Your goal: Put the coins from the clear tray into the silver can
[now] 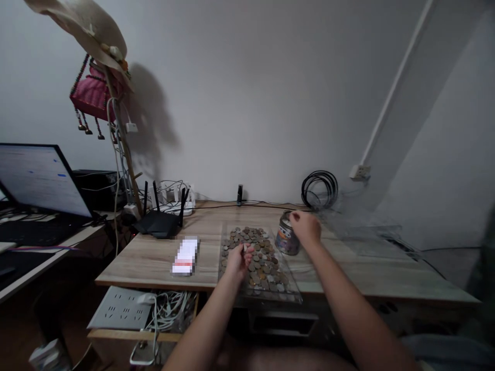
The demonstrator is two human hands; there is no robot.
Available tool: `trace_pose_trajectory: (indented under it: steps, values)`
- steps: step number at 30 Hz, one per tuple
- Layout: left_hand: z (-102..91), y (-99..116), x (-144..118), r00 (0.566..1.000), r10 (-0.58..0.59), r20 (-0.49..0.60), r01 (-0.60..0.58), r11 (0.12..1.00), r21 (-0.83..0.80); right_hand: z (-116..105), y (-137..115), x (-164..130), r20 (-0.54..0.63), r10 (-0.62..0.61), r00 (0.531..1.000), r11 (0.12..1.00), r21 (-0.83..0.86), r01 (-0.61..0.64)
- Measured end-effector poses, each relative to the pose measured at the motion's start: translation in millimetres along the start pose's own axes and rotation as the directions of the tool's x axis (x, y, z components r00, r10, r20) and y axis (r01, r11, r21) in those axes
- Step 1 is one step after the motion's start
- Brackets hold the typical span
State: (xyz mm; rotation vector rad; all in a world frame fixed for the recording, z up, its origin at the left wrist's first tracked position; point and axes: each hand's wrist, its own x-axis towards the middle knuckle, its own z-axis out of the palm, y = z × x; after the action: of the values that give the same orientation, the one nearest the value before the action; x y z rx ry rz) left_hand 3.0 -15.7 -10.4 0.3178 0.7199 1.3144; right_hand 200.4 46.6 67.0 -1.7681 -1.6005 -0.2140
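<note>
Many loose coins lie spread on a clear plastic tray at the table's front. Above the coins, my left hand is turned palm up with its fingers curled in. A small pale coin shows near its thumb; the rest of its palm is hidden. To the right of the tray stands a round printed tin, upright. My right hand is at the tin's top rim, fingertips pinched together over the opening. What those fingertips hold, if anything, is too small to make out.
A phone with a lit screen lies left of the tray, and a black router stands behind it. Coiled black cable leans on the wall. Below the table's left front, an open drawer holds cables and a power strip.
</note>
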Motion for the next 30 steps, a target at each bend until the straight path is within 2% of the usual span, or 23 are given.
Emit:
trace_pose_trajectory:
  steps: [3,6,9,11,12,13,14,15,16,18,20,21,22,24,25,27,30]
  values:
    - [-2.4,-2,4,0.998,-0.060,-0.033,0.059,0.998,-0.023,-8,21,43,0.084,0.147,0.986,0.962,-0.243,-0.123]
    - [-4.8,-3,6,0.996,-0.089,0.019,0.090,0.995,-0.052,-8,18,56,0.184,0.162,0.969,0.932,-0.351,-0.089]
    - [-6.6,-4,6,0.990,-0.113,0.087,0.119,0.990,-0.075,-8,-6,30,0.141,0.017,0.990,0.946,-0.324,0.030]
    - [-6.8,-4,6,0.985,-0.125,0.119,0.136,0.986,-0.093,-5,-25,-6,0.184,-0.206,0.961,0.947,-0.209,0.243]
    - [-6.6,-4,5,0.983,-0.127,0.136,0.142,0.985,-0.103,-3,-33,-27,0.279,-0.338,0.899,0.917,-0.117,0.381]
    - [-6.3,-4,5,0.979,-0.129,0.158,0.147,0.983,-0.108,1,-40,-48,0.386,-0.493,0.780,0.846,0.002,0.534]
    - [-5.8,-4,4,0.973,-0.132,0.187,0.154,0.982,-0.108,6,-46,-67,0.439,-0.586,0.681,0.780,0.079,0.620]
    - [-5.2,-4,3,0.966,-0.140,0.219,0.165,0.981,-0.099,10,-49,-83,0.468,-0.618,0.632,0.750,0.111,0.652]
    - [-4.5,-3,1,0.955,-0.150,0.256,0.177,0.981,-0.085,14,-51,-94,0.488,-0.625,0.609,0.739,0.121,0.663]
    - [-2.9,-3,-2,0.926,-0.181,0.331,0.207,0.977,-0.043,19,-50,-100,0.504,-0.591,0.630,0.765,0.105,0.635]
    - [-1.2,-3,-6,0.915,-0.197,0.352,0.212,0.977,-0.004,17,-41,-82,0.474,-0.573,0.669,0.796,0.127,0.592]
    - [-0.6,-3,-7,0.926,-0.189,0.327,0.194,0.981,0.017,13,-35,-66,0.428,-0.551,0.717,0.823,0.132,0.553]
    - [-0.3,-4,-7,0.944,-0.171,0.281,0.165,0.985,0.045,8,-28,-47,0.367,-0.495,0.787,0.864,0.115,0.490]
    - [-0.4,-6,-7,0.977,-0.124,0.173,0.104,0.987,0.119,-4,-12,-5,0.229,-0.273,0.935,0.960,0.004,0.279]
    - [-0.8,-7,-6,0.984,-0.109,0.140,0.088,0.985,0.150,-9,-4,14,0.188,-0.126,0.974,0.984,-0.099,0.147]
    - [-1.8,-8,-4,0.986,-0.116,0.118,0.094,0.979,0.180,-18,9,44,0.204,0.038,0.978,0.966,-0.256,0.016]
    - [-2.7,-8,-2,0.991,-0.102,0.085,0.086,0.982,0.170,-19,16,62,0.265,0.117,0.957,0.927,-0.375,-0.010]
